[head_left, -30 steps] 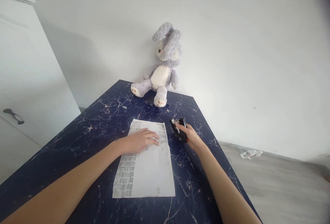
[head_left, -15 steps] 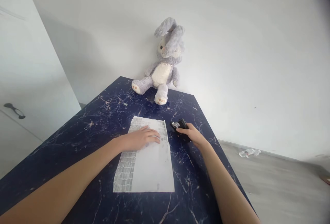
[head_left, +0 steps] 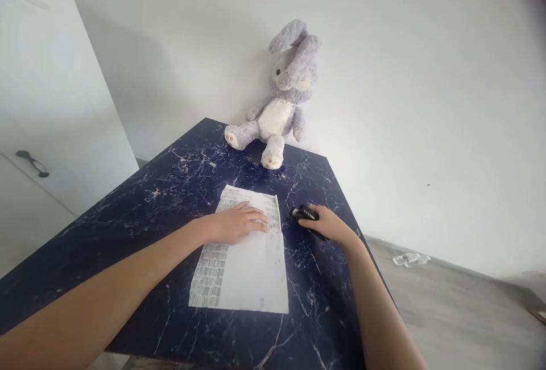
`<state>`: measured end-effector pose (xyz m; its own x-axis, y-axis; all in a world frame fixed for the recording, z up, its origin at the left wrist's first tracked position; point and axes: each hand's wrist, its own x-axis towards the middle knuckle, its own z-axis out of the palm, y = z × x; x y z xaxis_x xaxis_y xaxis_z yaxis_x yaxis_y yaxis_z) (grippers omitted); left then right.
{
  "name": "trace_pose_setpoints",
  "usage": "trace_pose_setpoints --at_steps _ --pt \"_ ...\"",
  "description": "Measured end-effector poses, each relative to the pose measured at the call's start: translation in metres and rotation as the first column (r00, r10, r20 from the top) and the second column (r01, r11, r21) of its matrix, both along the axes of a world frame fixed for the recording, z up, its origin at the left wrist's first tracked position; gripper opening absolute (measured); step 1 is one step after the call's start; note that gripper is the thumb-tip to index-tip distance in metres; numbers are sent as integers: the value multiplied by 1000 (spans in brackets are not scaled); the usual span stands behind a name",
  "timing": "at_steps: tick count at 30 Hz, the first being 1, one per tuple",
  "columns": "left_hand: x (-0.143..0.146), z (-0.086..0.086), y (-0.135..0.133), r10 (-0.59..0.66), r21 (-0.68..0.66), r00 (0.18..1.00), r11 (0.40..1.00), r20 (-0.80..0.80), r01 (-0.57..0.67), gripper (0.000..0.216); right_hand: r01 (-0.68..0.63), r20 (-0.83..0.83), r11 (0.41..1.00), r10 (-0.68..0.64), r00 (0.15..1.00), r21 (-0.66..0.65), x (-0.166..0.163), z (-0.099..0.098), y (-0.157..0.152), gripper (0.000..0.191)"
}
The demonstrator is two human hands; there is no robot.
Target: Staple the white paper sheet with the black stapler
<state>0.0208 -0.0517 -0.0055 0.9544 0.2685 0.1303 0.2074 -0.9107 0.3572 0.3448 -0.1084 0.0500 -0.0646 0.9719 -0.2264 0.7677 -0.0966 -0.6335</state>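
My left hand [head_left: 239,224] lies flat with fingers spread on the upper part of a sheet of paper [head_left: 253,279]. The sheet has dense grey print down its left side and bears crease lines. To the right of the paper, my right hand [head_left: 328,225] is closed round a black stapler [head_left: 306,212], whose front end points left toward the sheet's right edge. A small gap separates the stapler from the paper. My palm and fingers hide its rear part.
The dark blue marble-patterned table [head_left: 170,199] carries a grey plush rabbit [head_left: 276,117] at its far end, against the white wall [head_left: 405,103]. A white cabinet [head_left: 55,91] stands at the left. On the floor at right lies a clear plastic bottle [head_left: 407,258].
My right hand has turned the stapler over, so its silver inner parts no longer face me. My left hand stays on the paper. The whole view has shifted slightly.
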Motion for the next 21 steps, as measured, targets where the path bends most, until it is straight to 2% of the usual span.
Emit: trace_pose_setpoints --at_steps 3,8,12,21 --pt "4 5 -11 -12 -6 1000 1000 28 12 42 -171 122 984 177 977 -58 -4 7 -4 26" --pt "14 3 -26 -44 -21 999 999 32 44 55 -326 95 929 345 934 -175 -7 14 -11 24" --pt "17 -1 -27 -48 -54 998 997 31 50 59 -359 107 905 390 915 -227 -13 17 -14 22" --pt "20 -1 -28 -47 -101 999 994 -19 45 63 -375 159 908 404 901 -186 -29 14 -14 21"
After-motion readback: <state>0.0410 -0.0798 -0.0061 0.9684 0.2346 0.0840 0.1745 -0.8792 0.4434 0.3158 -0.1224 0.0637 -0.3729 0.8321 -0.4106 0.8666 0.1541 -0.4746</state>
